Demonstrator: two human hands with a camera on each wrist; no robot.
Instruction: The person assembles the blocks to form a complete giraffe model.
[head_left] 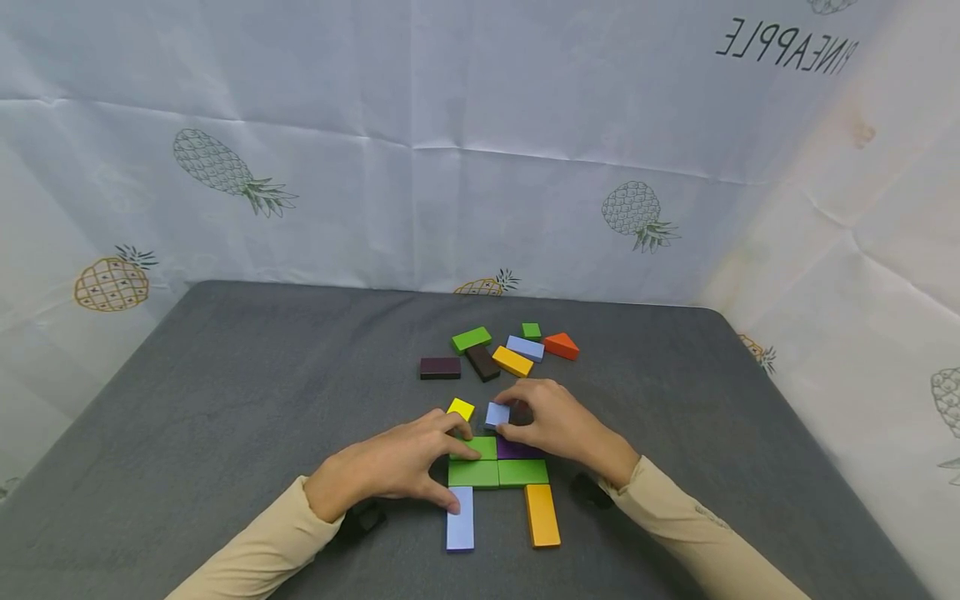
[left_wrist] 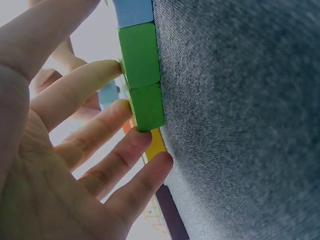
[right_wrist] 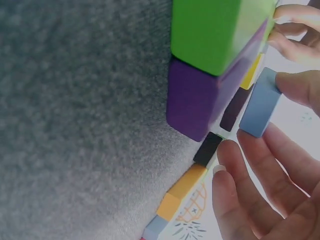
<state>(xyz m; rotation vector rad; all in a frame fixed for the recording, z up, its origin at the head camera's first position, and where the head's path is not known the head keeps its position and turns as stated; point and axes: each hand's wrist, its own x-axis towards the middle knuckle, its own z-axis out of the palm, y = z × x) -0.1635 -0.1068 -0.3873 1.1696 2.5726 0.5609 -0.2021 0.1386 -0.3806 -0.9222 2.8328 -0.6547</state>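
My right hand (head_left: 558, 421) pinches a small light-blue block (head_left: 497, 415) between thumb and fingertips, just beyond a purple block (head_left: 520, 448). In the right wrist view that light-blue block (right_wrist: 260, 102) is held up off the cloth. My left hand (head_left: 405, 458) has its fingers loosely extended, fingertips at the left side of the green blocks (head_left: 473, 475) and the thumb over a long light-blue block (head_left: 461, 533). Several green blocks and the purple one lie in two rows, with the long light-blue block and an orange-yellow block (head_left: 542, 517) pointing toward me below. A yellow block (head_left: 461, 408) sits beyond my left fingers.
Farther back on the grey cloth-covered table (head_left: 300, 358) lie two dark blocks (head_left: 440, 368), two green blocks (head_left: 471, 339), an orange-yellow block (head_left: 513, 361), a light-blue block (head_left: 525, 347) and a red-orange triangular block (head_left: 562, 346). A pineapple-print curtain (head_left: 450, 208) hangs behind.
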